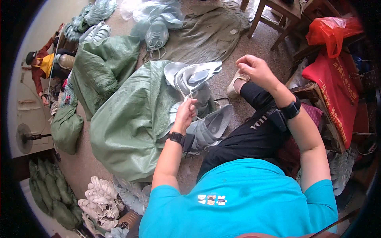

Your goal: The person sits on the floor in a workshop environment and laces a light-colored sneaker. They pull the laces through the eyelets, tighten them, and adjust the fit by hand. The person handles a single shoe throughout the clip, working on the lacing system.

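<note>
Turquoise shirt (pixel 242 198): nearest, across the bottom.
Left hand (pixel 185 114): fingers pinching a white cord (pixel 190 95) at the grey-white shoe uppers (pixel 194 77).
Shoe uppers: stacked, just right of a bulging green sack (pixel 125 119).
Right hand (pixel 260 73): raised, fingers curled; cannot tell whether they grip anything.
Co-worker (pixel 47 65): yellow garment, far left.

"What surfaces am I getting on my feed?"

"I see a woven-plastic green sack (pixel 123 127), faintly shiny; pale grey shoe uppers (pixel 214 125) look like smooth synthetic cloth."

"Elsewhere?"

"I've a crinkled, glossy red plastic bag (pixel 332 35), matt turquoise cloth shirt (pixel 254 194), brown wooden seat (pixel 291 11)."
</note>
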Action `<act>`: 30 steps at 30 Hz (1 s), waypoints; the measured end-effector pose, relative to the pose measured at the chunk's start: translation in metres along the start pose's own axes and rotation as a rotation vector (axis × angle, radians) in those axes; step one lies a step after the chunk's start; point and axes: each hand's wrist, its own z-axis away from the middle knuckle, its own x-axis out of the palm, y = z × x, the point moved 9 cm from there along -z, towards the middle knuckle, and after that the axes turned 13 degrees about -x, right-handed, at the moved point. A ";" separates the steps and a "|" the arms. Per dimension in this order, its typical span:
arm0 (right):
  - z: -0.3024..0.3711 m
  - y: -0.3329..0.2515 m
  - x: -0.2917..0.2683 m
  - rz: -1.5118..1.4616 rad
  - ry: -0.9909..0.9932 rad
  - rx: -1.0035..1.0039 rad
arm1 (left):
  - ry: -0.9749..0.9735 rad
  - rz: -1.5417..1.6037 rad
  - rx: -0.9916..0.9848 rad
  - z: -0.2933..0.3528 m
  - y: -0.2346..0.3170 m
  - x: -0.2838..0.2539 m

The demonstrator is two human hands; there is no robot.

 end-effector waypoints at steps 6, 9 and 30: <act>0.006 0.013 0.017 -0.023 -0.092 0.064 | -0.030 -0.013 0.079 0.022 0.030 0.031; 0.004 0.005 0.033 0.191 -0.210 -0.017 | -0.108 -0.192 0.205 0.040 0.043 0.057; 0.069 0.140 0.202 1.035 -1.468 -0.038 | -0.396 -0.595 -0.088 0.190 -0.002 0.034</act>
